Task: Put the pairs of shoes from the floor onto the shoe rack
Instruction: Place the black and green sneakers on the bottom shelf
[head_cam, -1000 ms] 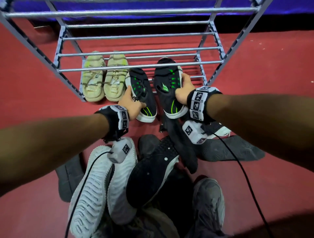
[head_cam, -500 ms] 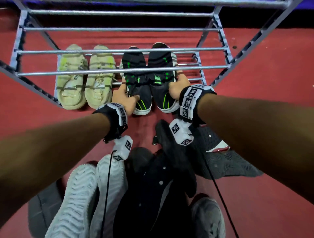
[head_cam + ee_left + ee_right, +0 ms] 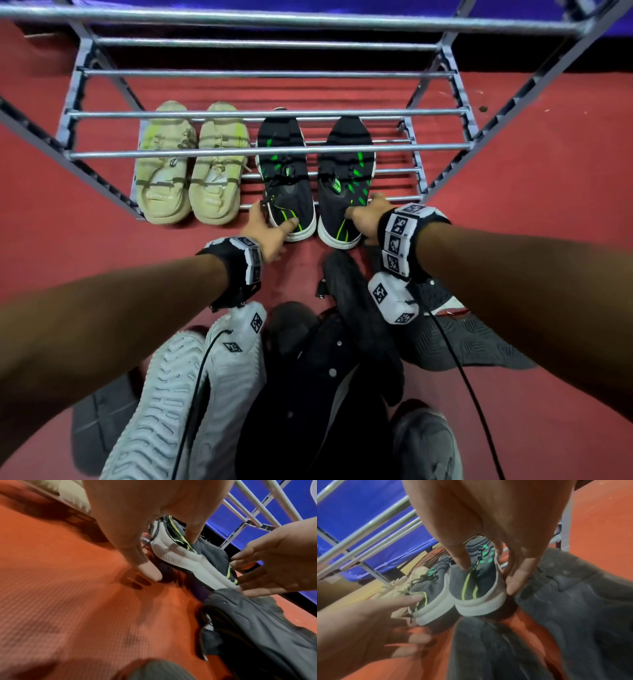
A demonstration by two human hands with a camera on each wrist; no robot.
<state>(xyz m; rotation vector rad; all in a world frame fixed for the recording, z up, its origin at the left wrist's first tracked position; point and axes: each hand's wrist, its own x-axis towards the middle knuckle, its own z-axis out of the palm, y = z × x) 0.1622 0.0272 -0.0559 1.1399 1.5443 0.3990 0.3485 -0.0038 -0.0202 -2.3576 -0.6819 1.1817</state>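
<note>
A red ribbed floor [image 3: 548,178] is seen under a grey metal shoe rack [image 3: 267,150] of thin rails, with a blue wall behind it. On the lowest tier, at the left, a pair of beige sandals [image 3: 186,171] is set side by side. Just to their right a pair of black sneakers [image 3: 315,178] with green marks and white soles is placed, toes toward the wall, heels at the front rail. The left hand [image 3: 269,228] is held at the heel of the left sneaker, fingers spread and relaxed, the thumb touching the heel. The right hand [image 3: 368,214] is laid at the right sneaker's heel, thumb on top, straight fingers along its side. Nearer the person, a heap of white, black and grey shoes [image 3: 308,377] is left on the floor.
</note>
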